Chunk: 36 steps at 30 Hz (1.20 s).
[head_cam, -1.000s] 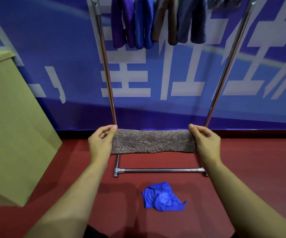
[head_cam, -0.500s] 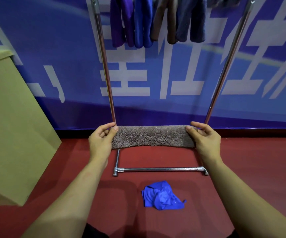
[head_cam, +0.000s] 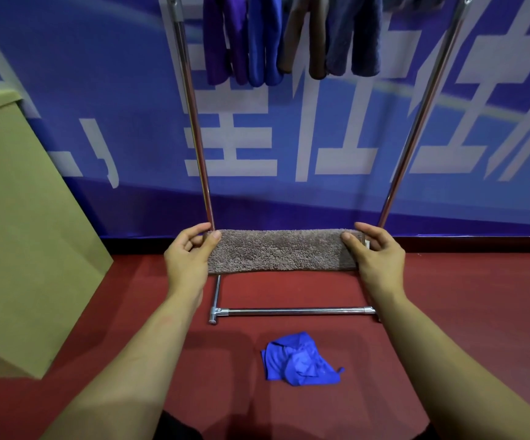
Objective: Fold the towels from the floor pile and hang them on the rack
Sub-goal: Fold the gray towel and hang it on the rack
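Big white characters on the banner [head_cam: 289, 122], can't read them. Left hand [head_cam: 187, 258] and right hand [head_cam: 378, 252] each pinch one end of the folded towel [head_cam: 276, 250].

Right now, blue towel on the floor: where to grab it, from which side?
Come from above with either hand, once it lets go of the brown towel. The crumpled blue towel lies in a low heap on the red floor, in front of the rack's base bar. Pinch the raised folds near its middle; its flat edges probably offer little to catch.
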### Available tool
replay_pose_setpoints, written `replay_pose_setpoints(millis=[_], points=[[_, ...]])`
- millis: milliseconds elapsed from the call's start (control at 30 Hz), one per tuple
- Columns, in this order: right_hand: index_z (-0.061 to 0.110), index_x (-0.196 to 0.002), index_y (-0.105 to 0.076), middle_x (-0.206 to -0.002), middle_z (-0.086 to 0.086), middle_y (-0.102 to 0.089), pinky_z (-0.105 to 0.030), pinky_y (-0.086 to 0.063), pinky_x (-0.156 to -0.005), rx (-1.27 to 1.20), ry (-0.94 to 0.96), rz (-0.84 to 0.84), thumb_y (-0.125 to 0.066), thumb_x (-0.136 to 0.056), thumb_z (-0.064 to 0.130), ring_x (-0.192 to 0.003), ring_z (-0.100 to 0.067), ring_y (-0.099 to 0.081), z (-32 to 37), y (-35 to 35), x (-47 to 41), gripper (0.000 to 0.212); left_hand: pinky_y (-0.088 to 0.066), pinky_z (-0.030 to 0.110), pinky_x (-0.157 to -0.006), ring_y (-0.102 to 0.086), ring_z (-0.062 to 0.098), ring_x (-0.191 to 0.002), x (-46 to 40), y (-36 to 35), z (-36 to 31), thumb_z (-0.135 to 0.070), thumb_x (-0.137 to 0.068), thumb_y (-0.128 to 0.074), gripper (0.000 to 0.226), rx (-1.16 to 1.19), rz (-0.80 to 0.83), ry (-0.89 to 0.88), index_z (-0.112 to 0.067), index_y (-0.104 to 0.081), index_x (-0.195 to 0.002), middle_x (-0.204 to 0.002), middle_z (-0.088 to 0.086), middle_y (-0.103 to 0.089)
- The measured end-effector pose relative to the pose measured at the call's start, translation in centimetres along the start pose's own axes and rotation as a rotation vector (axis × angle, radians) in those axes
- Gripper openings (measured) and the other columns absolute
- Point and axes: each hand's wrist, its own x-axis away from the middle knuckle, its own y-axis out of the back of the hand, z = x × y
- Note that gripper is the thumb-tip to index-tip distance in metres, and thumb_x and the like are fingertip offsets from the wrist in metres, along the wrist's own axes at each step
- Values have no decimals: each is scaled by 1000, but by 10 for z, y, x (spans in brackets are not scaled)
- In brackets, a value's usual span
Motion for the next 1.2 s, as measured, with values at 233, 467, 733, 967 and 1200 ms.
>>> replay_pose_setpoints(millis=[233,467,733,967,1200], points=[[8,-114,-70,-96,-11,-69,-11,-52,-75,-50,-42,-26,-88,-75,12,-75,4,-66,-6,0,-5,43,-53,27,-90,-66,4,-79,-1,0,2,-5,-82,-80,35,-20,-24,-20,-10,-71,-116,-79,-9,-68],[-1,-107,-74,-110,-24,-73,-52,-51,-103,-190,-305,138,-81,-83,18,-96,-26,-70,-20,3,-14,32,-49,40,-108,-69,24,-113,-7,4,5,-5,-81,-81,42,86,-4,184,-2,-69,-121,-114,15,-72],[7,-101,-73,-98,-12,-76,-37,-57,-84,-57,-167,112,-70,-94,25,-87,-16,-68,-20,1,-11,20,-52,23,-92,-70,11,-98,-4,2,9,-28,-97,-67,21,-188,76,41,-11,-68,-108,-102,5,-76],[10,-101,-70,-93,3,-71,-14,-47,-76,135,9,25,-67,-96,26,-85,-5,-62,-23,-1,-12,17,-45,11,-70,-62,3,-78,0,-5,10,-33,-99,-62,19,-374,17,-151,-14,-62,-102,-88,-1,-70],[14,-96,-68,-85,9,-67,-5,-43,-69,156,48,-2,-67,-96,24,-69,13,-57,-22,-1,-12,10,-46,10,-68,-61,-3,-73,1,-9,4,-30,-98,-64,14,-325,7,-175,-16,-63,-100,-85,0,-71]])
